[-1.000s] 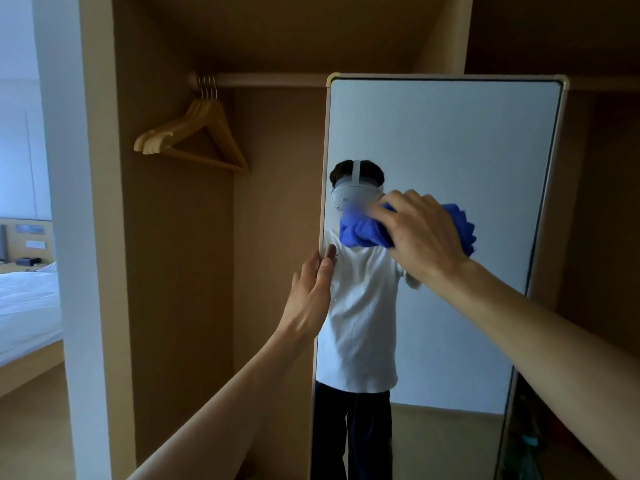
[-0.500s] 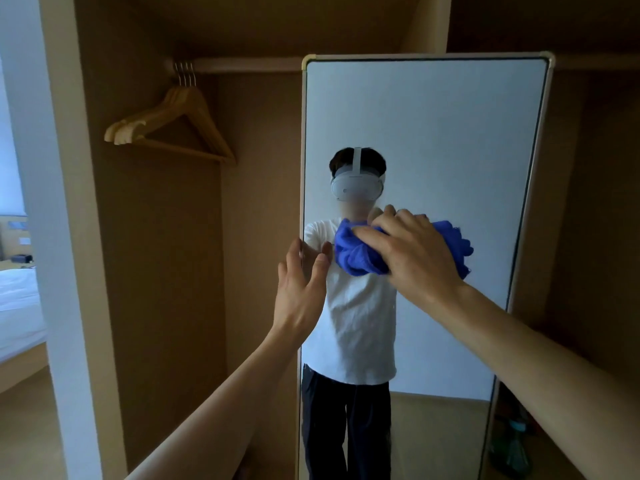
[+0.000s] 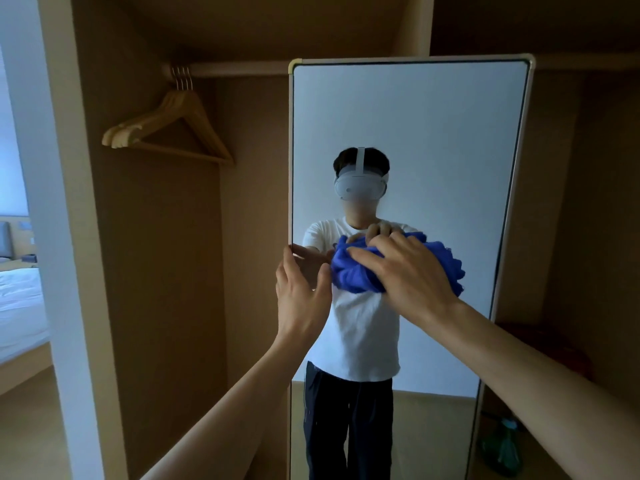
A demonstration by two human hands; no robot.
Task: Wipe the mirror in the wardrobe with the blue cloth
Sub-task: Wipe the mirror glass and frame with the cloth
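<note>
On mirror (image 3: 415, 126), mid-height, left of centre: right hand (image 3: 408, 282) fingers curled over bunched cloth (image 3: 353, 278), pressing it on. Left hand (image 3: 301, 303) straight-fingered, touching mirror's left edge. Hangers (image 3: 180, 100) on rail (image 3: 235, 69), left.

I see a dim, brownish wardrobe (image 3: 156, 271); daylight enters from the far left, the mirror (image 3: 415, 133) glows pale, and the wide lens bends the edges.

I see round wooden wardrobe rail (image 3: 239, 69) up top, bunch of pale wooden coat hangers (image 3: 173, 133) hooked near its left end. Far left: low wood-framed bed (image 3: 24, 362) carrying white bedding (image 3: 17, 306). Dim green object (image 3: 502, 448) low right, its resting place unclear to me.
</note>
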